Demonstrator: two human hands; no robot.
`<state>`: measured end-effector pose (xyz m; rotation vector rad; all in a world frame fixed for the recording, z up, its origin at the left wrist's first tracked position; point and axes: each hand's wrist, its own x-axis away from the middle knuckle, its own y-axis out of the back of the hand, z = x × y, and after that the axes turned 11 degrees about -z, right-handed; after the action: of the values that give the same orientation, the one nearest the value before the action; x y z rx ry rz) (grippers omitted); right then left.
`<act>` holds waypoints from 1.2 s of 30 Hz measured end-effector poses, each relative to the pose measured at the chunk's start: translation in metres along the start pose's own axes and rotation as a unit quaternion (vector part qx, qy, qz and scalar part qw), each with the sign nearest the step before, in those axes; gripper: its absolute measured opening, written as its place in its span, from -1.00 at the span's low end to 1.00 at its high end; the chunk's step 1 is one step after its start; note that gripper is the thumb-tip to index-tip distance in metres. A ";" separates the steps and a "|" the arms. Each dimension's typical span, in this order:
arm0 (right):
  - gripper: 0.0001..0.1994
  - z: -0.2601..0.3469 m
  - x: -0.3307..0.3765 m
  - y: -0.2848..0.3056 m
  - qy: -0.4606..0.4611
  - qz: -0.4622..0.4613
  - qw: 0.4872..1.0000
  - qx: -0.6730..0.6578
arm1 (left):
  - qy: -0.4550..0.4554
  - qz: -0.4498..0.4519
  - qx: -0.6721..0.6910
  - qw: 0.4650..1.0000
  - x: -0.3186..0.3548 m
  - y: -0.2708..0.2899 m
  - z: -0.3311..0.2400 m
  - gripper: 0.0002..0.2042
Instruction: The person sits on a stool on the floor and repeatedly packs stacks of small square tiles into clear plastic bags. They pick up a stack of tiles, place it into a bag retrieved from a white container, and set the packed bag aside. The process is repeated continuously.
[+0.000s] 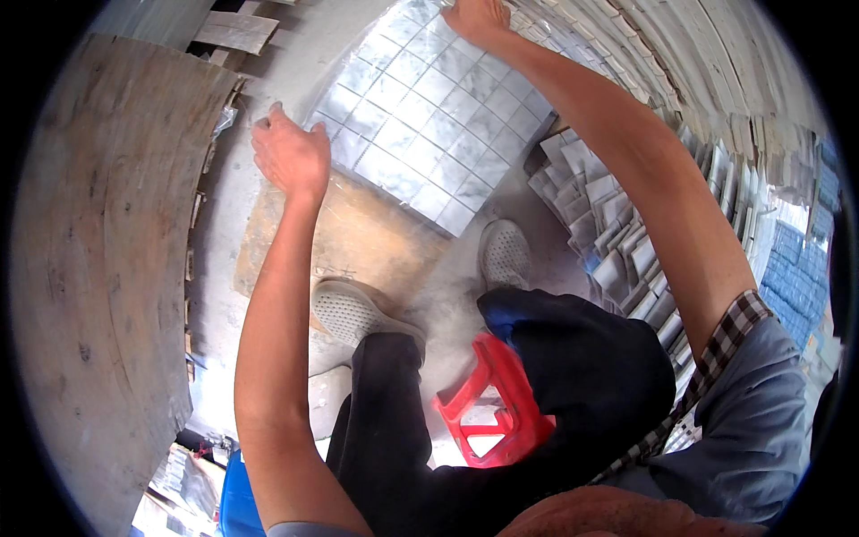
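A stack-like panel of grey-and-white marbled square mosaic tiles (416, 112) lies slanted in front of me, with a glossy sheen like clear film on its surface. My left hand (291, 154) hovers beside the panel's left edge, its thumb apart from loosely bent fingers and nothing visible in it. At the panel's far edge is my right hand (480, 21), fingers bent in a closed shape. What those fingers pinch, if anything, is hidden, and the frame's top cuts close to them. Under the panel's near left side is a wooden board (358, 224).
A large plywood sheet (116, 242) stands at the left. Several tilted rows of loose tiles (617, 224) crowd the right, with stacked sheets (680, 63) beyond. Between my legs is a red plastic stool (501, 412); a blue container (240, 497) sits at lower left.
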<state>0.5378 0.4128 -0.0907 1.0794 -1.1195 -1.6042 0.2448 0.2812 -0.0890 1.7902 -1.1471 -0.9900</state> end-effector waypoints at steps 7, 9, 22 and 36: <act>-0.71 -0.043 0.033 0.019 0.273 -0.105 0.956 -0.001 | -0.222 0.188 0.087 0.953 0.033 0.017 -0.040 -0.59; -0.74 -0.032 0.050 0.039 0.353 -0.029 0.935 0.012 | -0.244 0.214 0.086 0.942 0.040 0.008 -0.035 -0.62; -0.32 -0.079 0.169 0.109 0.547 0.259 0.795 0.049 | -0.315 0.203 0.049 0.926 0.056 -0.004 -0.030 -0.66; -0.42 -0.106 0.151 0.110 0.540 0.283 0.788 0.086 | -0.333 0.207 0.053 0.919 0.065 -0.004 -0.041 -0.63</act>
<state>0.6224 0.2240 -0.0334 1.3219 -0.6521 -0.2451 0.3014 0.2299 -0.0893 1.2094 -1.9319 -1.3268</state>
